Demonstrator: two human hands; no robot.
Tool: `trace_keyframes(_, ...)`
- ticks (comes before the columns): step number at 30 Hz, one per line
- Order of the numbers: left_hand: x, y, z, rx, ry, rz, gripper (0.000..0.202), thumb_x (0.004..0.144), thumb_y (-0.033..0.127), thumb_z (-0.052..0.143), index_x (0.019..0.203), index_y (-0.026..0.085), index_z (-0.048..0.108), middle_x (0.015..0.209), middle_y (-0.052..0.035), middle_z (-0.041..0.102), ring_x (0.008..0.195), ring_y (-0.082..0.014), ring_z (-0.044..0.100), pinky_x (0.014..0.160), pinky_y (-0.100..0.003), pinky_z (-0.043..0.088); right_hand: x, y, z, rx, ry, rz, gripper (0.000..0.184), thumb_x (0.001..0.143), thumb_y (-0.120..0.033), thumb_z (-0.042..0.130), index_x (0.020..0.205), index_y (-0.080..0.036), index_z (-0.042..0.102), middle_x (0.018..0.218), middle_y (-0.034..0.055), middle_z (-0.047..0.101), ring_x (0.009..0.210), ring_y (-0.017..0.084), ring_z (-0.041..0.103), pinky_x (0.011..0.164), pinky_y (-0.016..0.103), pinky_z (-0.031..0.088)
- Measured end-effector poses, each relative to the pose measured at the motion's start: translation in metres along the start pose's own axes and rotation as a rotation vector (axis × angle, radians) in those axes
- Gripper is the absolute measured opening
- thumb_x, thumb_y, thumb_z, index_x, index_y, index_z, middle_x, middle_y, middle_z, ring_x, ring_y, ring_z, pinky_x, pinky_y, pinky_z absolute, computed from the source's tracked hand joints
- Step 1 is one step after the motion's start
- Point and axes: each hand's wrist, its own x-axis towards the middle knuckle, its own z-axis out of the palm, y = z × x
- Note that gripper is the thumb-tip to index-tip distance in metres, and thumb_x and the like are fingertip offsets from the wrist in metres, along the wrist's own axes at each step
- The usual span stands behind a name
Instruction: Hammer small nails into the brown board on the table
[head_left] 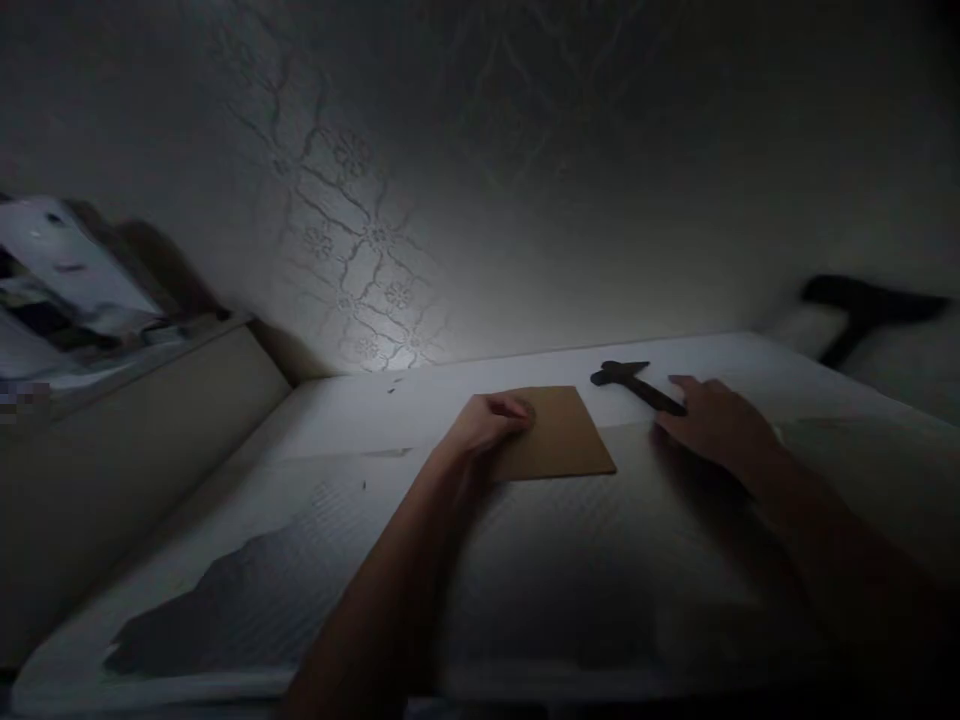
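A brown square board (559, 432) lies flat on a white surface (360, 430) in dim light. My left hand (487, 420) rests on the board's left edge with its fingers curled against it, pressing it down. A dark hammer (634, 385) lies just right of the board, its head toward the wall. My right hand (712, 420) lies over the end of the hammer's handle, fingers stretched toward it; whether they grip it is unclear.
A patterned wall (360, 250) rises behind the surface. A low ledge with blurred items (67, 290) stands at the left. A dark shape (862, 305) lies at the far right. A grey torn patch (247, 600) marks the near surface.
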Motion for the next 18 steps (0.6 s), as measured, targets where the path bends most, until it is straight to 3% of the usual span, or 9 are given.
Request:
trace_keyframes(9,-0.0024,0.0030,-0.0023,0.031,-0.012,0.012,0.004,0.062,0.016,0.070,0.066,0.015,0.069,0.071,-0.0020,0.067,0.068,-0.0131,0.058,0.071,-0.025,0.046,0.0027,0.0030,0.0041,0.041,-0.097,0.001,0.036,0.083,-0.034,0.047,0.108,-0.013,0.062,0.091,0.0151,0.067,0.082,0.029,0.065,0.067,0.037,0.046)
trace_keyframes(14,-0.0023,0.0027,-0.0028,0.013,-0.026,0.016,0.003,0.063,0.014,0.070,0.067,0.014,0.069,0.074,-0.0030,0.068,0.070,-0.0132,0.060,0.074,-0.026,0.048,-0.0024,0.0017,0.0024,-0.012,-0.013,-0.066,0.029,0.086,-0.033,0.046,0.098,-0.014,0.064,0.089,0.0145,0.067,0.079,0.028,0.064,0.064,0.037,0.045)
trace_keyframes(18,-0.0026,0.0021,-0.0040,-0.006,-0.049,0.021,0.005,0.064,0.016,0.071,0.067,0.013,0.069,0.075,-0.0044,0.069,0.071,-0.0145,0.061,0.077,-0.028,0.048,-0.0053,0.0005,-0.0016,0.081,0.109,-0.150,0.028,0.087,-0.030,0.045,0.105,-0.014,0.059,0.100,0.0167,0.063,0.082,0.026,0.063,0.063,0.035,0.045)
